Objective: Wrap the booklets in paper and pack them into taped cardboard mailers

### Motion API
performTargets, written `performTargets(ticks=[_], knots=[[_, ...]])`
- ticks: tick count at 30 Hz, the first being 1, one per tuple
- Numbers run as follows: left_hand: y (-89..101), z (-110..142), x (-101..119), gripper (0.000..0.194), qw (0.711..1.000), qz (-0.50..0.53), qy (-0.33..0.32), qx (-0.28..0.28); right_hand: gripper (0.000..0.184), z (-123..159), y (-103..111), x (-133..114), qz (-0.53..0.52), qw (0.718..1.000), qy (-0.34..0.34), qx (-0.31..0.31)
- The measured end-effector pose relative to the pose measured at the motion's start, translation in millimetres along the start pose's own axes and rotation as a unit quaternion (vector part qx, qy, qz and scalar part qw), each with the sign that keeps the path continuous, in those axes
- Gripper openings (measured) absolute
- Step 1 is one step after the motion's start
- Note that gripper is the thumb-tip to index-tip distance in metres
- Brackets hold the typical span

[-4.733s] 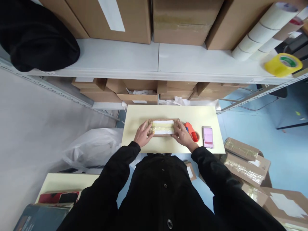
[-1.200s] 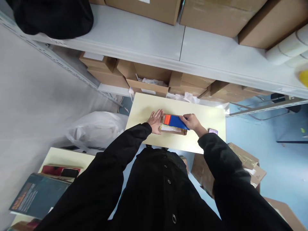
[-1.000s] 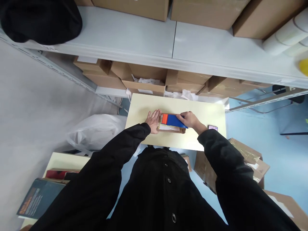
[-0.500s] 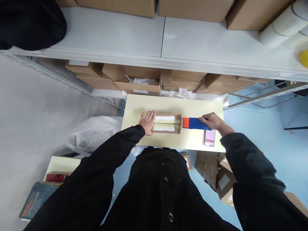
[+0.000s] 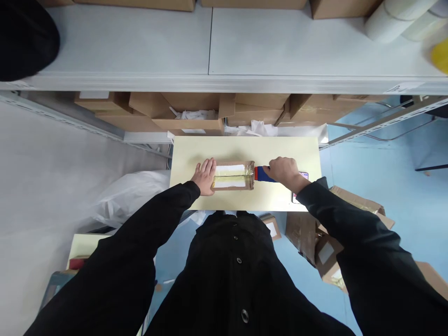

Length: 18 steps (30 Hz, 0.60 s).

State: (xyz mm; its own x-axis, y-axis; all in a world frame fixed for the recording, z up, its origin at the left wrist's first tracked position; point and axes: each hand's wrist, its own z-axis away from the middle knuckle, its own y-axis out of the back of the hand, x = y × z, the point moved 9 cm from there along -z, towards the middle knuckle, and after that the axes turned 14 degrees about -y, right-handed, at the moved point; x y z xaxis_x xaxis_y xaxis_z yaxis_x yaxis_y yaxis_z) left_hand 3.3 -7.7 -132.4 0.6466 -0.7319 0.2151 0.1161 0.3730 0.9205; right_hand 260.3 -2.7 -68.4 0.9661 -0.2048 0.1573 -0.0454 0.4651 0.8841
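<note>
A long brown cardboard box [image 5: 230, 183] with clear tape and white labels lies on the pale yellow table. Over its left end rests my left hand [image 5: 205, 177], open, the fingers stretched out and slightly apart. My right hand [image 5: 283, 171] is closed around a flat blue object with an orange-red end [image 5: 263, 174], whose kind I cannot make out. That orange-red end meets the box's right end; how much lies inside is hidden. Partly under my right forearm lies a phone [image 5: 305, 176] with a lit screen.
The pale yellow table [image 5: 189, 147] stands against a shelf [image 5: 140, 51] holding cardboard boxes and white rolls [image 5: 388, 21]. A white plastic bag [image 5: 131, 193] is on the left. Opened cardboard boxes [image 5: 329, 252] lie on the floor at the right.
My right hand has moved left with the blue object, and less of its orange-red end shows beside the box. My left hand stays on the box. The view has shifted slightly.
</note>
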Motion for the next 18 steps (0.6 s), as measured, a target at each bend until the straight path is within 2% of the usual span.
performTargets(ticks=[3,11,14,18], knots=[[0.1,0,1,0.121,1.0,0.001,-0.017,0.012,0.047,5,6,-14,0.023,1.0,0.009,0.0],[2.0,-1,2,0.124,0.999,0.005,-0.034,0.024,0.038,16,11,-28,0.072,0.996,0.045,0.016],[2.5,-1,4,0.123,0.999,0.0,-0.039,0.026,0.033,19,4,-32,0.082,0.995,0.05,0.026],[2.0,1,3,0.121,0.999,-0.005,-0.037,0.032,0.028,27,-17,-29,0.098,0.992,0.071,0.031]])
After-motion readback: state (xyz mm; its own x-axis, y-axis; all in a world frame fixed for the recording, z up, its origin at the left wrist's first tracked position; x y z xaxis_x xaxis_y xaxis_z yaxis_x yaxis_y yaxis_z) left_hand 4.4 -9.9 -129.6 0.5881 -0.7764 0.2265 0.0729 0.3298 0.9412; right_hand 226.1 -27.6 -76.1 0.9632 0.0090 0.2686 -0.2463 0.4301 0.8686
